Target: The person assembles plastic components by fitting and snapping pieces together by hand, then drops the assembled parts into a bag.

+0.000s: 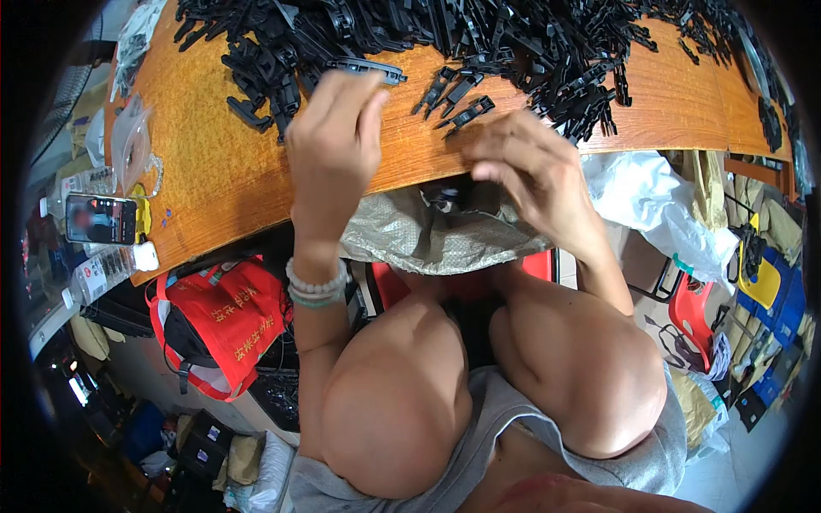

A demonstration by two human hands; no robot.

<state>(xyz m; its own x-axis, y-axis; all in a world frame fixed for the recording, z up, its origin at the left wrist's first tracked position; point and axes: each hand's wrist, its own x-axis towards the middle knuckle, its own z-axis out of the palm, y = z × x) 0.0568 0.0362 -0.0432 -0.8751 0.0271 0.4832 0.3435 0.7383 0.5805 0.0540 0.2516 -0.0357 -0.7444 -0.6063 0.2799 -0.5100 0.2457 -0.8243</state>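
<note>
My left hand [338, 128], with beaded bracelets on its wrist, is over the wooden table at the front of a pile of black plastic parts. Its thumb and fingers close on a long curved black plastic part [368, 68], partly covered by the fingertips. My right hand [534, 167] hovers by the table's near edge, smeared by motion. Its fingers curl toward a few small forked black plastic clips [470, 113]; whether it holds anything is hidden. Below the hands, an open woven sack [428, 235] hangs between the table edge and my knees.
A large heap of black plastic parts [530, 43] spreads along the far side of the wooden table [205, 171]. At left are a phone [101, 219] and plastic bottles [103, 272]. A red bag [227, 321] sits below the table; white plastic bags [650, 201] hang at right.
</note>
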